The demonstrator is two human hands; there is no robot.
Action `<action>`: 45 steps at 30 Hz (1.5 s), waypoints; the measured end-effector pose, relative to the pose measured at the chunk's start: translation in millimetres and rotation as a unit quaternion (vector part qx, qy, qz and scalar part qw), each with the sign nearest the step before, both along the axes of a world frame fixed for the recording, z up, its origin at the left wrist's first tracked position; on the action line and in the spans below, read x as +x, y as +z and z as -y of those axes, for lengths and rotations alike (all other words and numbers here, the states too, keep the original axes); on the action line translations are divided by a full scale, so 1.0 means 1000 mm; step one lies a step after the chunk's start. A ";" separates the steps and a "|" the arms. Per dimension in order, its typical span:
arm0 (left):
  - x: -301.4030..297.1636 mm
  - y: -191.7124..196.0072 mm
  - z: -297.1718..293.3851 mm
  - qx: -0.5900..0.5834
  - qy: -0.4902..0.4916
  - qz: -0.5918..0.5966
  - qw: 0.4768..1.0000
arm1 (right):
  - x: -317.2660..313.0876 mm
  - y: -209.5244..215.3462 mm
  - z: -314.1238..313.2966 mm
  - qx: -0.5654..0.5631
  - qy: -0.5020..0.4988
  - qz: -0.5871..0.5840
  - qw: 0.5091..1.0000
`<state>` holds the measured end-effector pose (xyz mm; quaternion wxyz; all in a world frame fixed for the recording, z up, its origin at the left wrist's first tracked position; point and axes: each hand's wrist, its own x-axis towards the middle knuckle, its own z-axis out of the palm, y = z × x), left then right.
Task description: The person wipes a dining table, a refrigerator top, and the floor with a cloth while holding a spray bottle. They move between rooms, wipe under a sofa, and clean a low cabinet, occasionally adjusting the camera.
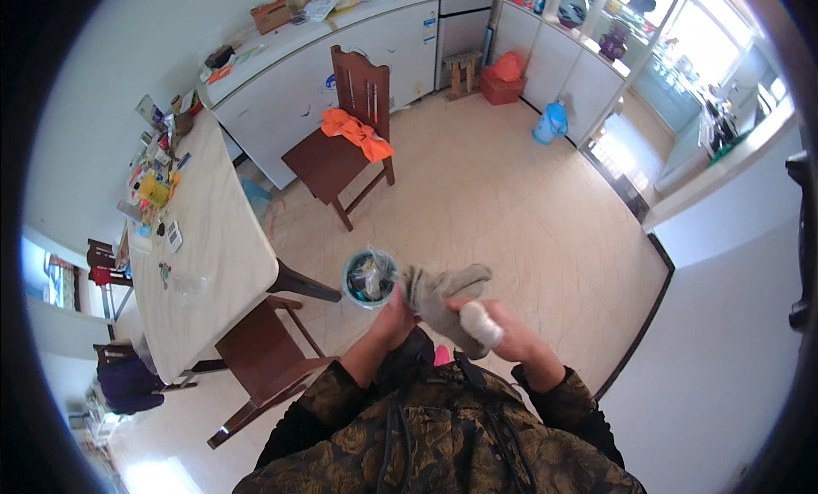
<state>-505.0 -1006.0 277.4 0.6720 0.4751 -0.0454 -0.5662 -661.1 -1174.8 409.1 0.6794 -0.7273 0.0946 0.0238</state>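
A greyish knitted work glove (pixel 443 294) is stretched between my two hands in front of my body. My left hand (pixel 394 320) is closed on its left end, with most of the fingers hidden behind the fabric. At the other side, my right hand (pixel 514 334) grips the glove with its fingers curled. Something white and rounded (pixel 482 325) covers part of the right hand, like a bandage or wrapping; I cannot tell which. Just past my left hand is a round bin (pixel 348 286) with a clear plastic liner and rubbish inside.
A marble-topped table (pixel 226 264) with clutter stands at left, with a brown chair (pixel 264 349) beside it. Farther off, another chair (pixel 324 163) holds an orange cloth (pixel 358 134). A blue jug (pixel 550 123) and red box (pixel 501 86) stand by white cabinets. A wall (pixel 724 340) rises at right.
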 end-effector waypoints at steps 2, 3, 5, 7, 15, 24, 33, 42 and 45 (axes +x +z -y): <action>0.019 0.008 0.022 -0.133 0.089 -0.031 0.987 | 0.020 -0.009 0.019 -0.085 0.086 0.028 0.992; 0.033 0.013 0.031 -0.162 0.089 -0.054 0.981 | 0.031 -0.015 0.030 -0.098 0.097 0.012 0.990; 0.059 0.021 0.050 -0.175 0.140 -0.080 0.971 | 0.056 -0.032 0.051 -0.146 0.113 0.027 0.982; 0.087 0.027 0.070 -0.196 0.189 -0.141 0.952 | 0.074 -0.048 0.071 -0.021 0.076 0.011 0.997; 0.199 0.066 0.183 -0.275 0.210 -0.129 0.929 | 0.185 -0.088 0.184 0.137 -0.221 0.003 0.966; 0.266 0.053 0.274 -0.224 0.146 -0.119 0.956 | 0.282 -0.117 0.264 0.332 -0.045 0.028 0.942; 0.358 0.046 0.315 -0.013 0.290 0.004 0.957 | 0.388 -0.089 0.404 0.492 -0.033 0.045 0.869; 0.393 0.015 0.327 0.184 0.264 0.294 0.900 | 0.485 -0.099 0.440 0.383 0.020 -0.063 0.921; 0.401 0.006 0.336 0.223 0.113 0.477 0.843 | 0.517 -0.108 0.418 0.257 0.068 -0.150 0.952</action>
